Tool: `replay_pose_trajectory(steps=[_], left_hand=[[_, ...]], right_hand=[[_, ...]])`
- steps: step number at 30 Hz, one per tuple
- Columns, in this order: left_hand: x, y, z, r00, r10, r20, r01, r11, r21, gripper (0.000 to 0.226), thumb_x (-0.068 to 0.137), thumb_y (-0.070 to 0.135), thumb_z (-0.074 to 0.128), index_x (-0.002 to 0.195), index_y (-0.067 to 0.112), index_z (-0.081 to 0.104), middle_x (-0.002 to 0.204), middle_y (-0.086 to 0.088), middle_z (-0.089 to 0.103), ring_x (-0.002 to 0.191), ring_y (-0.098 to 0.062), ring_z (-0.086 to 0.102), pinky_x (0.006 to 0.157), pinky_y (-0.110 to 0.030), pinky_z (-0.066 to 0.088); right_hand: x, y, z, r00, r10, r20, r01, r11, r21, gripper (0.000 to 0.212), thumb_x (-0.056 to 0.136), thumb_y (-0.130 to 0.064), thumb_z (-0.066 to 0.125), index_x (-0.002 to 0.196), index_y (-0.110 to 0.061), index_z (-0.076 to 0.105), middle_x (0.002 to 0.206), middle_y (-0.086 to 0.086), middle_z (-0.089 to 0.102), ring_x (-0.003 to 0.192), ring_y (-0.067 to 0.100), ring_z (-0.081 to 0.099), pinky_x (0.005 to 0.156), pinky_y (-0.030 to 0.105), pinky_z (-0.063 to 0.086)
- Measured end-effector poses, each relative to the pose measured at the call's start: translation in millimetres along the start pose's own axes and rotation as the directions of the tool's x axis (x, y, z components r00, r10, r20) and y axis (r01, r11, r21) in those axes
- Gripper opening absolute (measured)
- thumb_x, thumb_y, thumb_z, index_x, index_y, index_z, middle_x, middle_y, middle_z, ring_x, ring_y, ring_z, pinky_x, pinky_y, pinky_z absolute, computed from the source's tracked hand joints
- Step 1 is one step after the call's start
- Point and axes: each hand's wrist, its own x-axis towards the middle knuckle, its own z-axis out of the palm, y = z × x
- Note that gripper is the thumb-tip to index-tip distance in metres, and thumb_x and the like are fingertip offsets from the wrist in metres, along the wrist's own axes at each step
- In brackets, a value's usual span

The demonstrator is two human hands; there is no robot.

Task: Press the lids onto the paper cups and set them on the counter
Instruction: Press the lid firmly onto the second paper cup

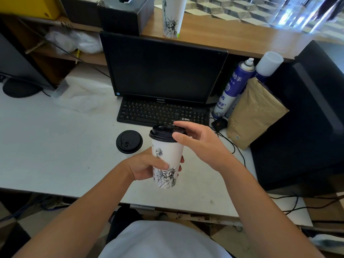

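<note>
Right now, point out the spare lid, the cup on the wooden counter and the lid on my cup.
Spare lid [129, 141], head view: top centre.
Counter cup [172, 19], head view: printed wall.
Lid on held cup [162, 130], head view: top face.

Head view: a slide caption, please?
Left hand grips a printed paper cup while right hand pinches its black lid down.

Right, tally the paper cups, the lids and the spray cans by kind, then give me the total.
Paper cups: 2, the held cup and the counter cup
Black lids: 2, the lid on the held cup and the loose lid
Spray cans: 2, the uncapped can and the capped can
Total: 6
</note>
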Motion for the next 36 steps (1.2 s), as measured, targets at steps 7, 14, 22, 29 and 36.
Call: replay_pose_trajectory(steps=[7, 14, 22, 29, 36], left_hand=[[0, 1, 8, 0.992, 0.009, -0.123, -0.005, 1.0, 0.029, 0.058, 0.06, 0.009, 0.077, 0.116, 0.009, 0.064, 0.102, -0.011, 0.073, 0.095, -0.03, 0.07, 0.088, -0.047, 0.058], [2, 2, 14, 0.985, -0.006, -0.171, 0.013, 0.999, 0.041, 0.063, 0.058, 0.01, 0.08, 0.119, 0.009, 0.063, 0.102, -0.011, 0.073, 0.095, -0.028, 0.071, 0.085, -0.044, 0.058], [4, 9, 19, 0.974, 0.007, -0.226, 0.009, 0.997, 0.073, 0.063, 0.057, 0.011, 0.081, 0.118, 0.013, 0.064, 0.1, -0.008, 0.075, 0.095, -0.024, 0.072, 0.083, -0.04, 0.059], [4, 11, 17, 0.984, -0.01, -0.178, 0.016, 0.999, 0.034, 0.061, 0.063, 0.007, 0.079, 0.121, 0.013, 0.066, 0.104, -0.012, 0.074, 0.097, -0.026, 0.072, 0.085, -0.04, 0.06], [16, 2, 23, 0.949, 0.1, -0.3, 0.001, 0.948, 0.318, 0.058, 0.07, 0.002, 0.078, 0.126, 0.013, 0.064, 0.11, -0.007, 0.076, 0.104, -0.022, 0.072, 0.085, -0.034, 0.059]], right_hand=[[-1, 3, 2, 0.998, -0.003, -0.057, 0.006, 0.999, 0.045, 0.048, 0.092, -0.04, 0.069, 0.137, -0.028, 0.062, 0.124, -0.017, 0.067, 0.115, -0.002, 0.061, 0.093, 0.017, 0.047], [-1, 7, 0, 0.998, 0.006, -0.068, -0.001, 0.998, 0.062, 0.046, 0.093, -0.039, 0.068, 0.137, -0.029, 0.061, 0.12, -0.019, 0.068, 0.114, -0.001, 0.062, 0.096, 0.019, 0.049], [-1, 7, 2, 0.997, -0.016, -0.081, 0.021, 0.998, 0.063, 0.049, 0.095, -0.042, 0.063, 0.142, -0.03, 0.055, 0.127, -0.014, 0.066, 0.116, 0.0, 0.061, 0.094, 0.02, 0.049], [-10, 30, 14, 0.999, 0.014, 0.047, -0.029, 0.941, 0.338, 0.065, 0.091, -0.028, 0.074, 0.149, -0.026, 0.045, 0.132, -0.006, 0.067, 0.122, 0.011, 0.063, 0.099, 0.037, 0.055], [-7, 51, 20, 0.995, 0.097, 0.033, -0.101, 0.883, 0.459, 0.058, 0.075, -0.012, 0.087, 0.127, -0.019, 0.063, 0.121, 0.001, 0.074, 0.113, 0.019, 0.069, 0.094, 0.04, 0.057]])
